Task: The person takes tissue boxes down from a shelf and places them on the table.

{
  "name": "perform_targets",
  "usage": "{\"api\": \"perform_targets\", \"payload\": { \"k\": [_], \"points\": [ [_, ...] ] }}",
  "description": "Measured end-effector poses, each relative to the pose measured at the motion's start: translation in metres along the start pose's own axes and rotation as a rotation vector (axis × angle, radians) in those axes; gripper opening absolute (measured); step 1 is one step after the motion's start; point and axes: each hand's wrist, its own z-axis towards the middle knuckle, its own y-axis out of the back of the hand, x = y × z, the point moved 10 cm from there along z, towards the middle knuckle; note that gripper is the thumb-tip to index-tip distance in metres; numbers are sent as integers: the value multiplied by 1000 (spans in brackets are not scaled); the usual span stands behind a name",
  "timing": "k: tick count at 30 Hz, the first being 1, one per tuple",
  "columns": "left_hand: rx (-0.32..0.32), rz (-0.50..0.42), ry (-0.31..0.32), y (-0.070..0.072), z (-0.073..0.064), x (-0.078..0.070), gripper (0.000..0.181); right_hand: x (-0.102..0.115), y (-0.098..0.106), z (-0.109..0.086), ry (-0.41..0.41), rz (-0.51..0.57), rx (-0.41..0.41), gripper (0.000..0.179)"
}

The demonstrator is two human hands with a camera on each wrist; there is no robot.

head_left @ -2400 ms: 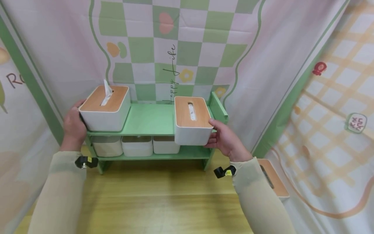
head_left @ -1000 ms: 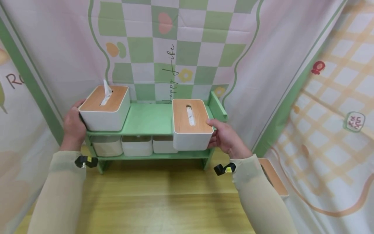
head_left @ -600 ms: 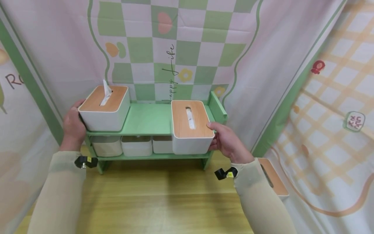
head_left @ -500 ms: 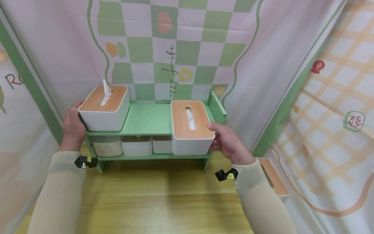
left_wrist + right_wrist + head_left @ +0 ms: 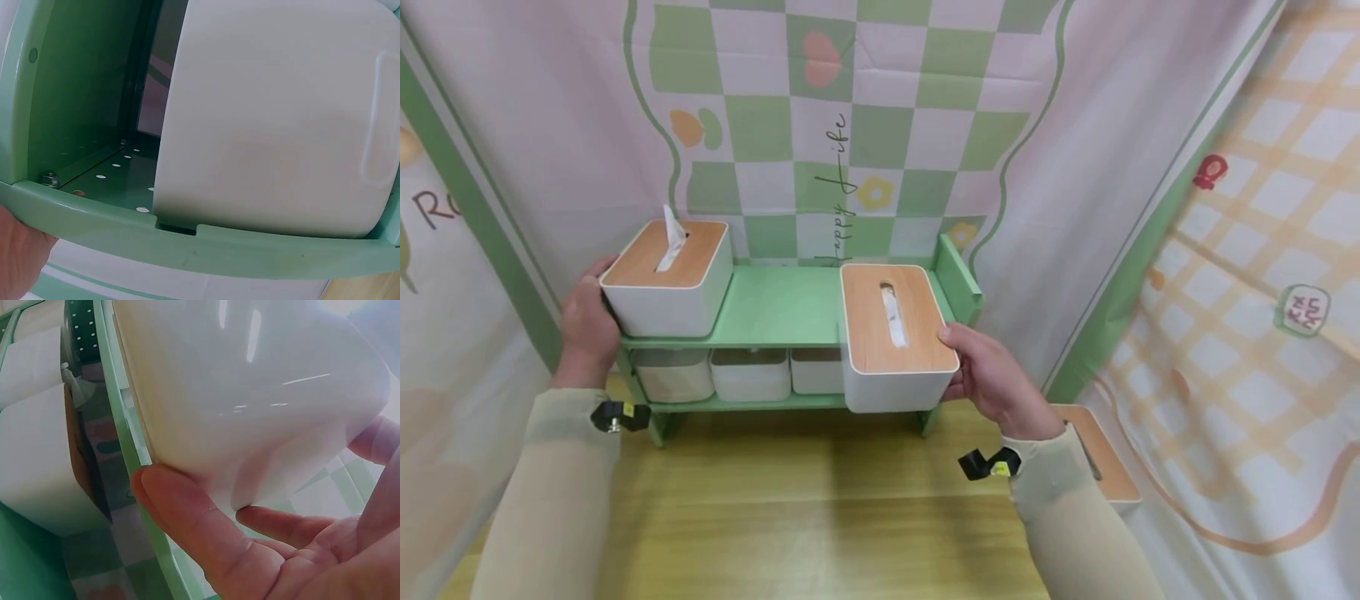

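With the left hand resting at the shelf's left edge, grip indeterminable, the right hand is gripping the box near the front-right corner and should be holding it level.

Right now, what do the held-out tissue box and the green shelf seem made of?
Tissue box: probably plastic, glossy with highlights; its lid looks like wood or wood-print, faintly grained. Green shelf: smooth, perhaps coated metal or plastic, bolted and perforated.

The right tissue box hides one end of a white container.
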Motion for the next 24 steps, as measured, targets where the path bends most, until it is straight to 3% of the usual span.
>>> {"api": "perform_targets", "payload": {
  "k": [12, 24],
  "points": [
    [7, 8, -5, 0, 0, -1, 63, -7, 4, -15, 3, -22, 1, 68],
    [-5, 18, -14, 1, 0, -1, 63, -13, 8, -32, 52, -17, 20, 61]
  ]
}}
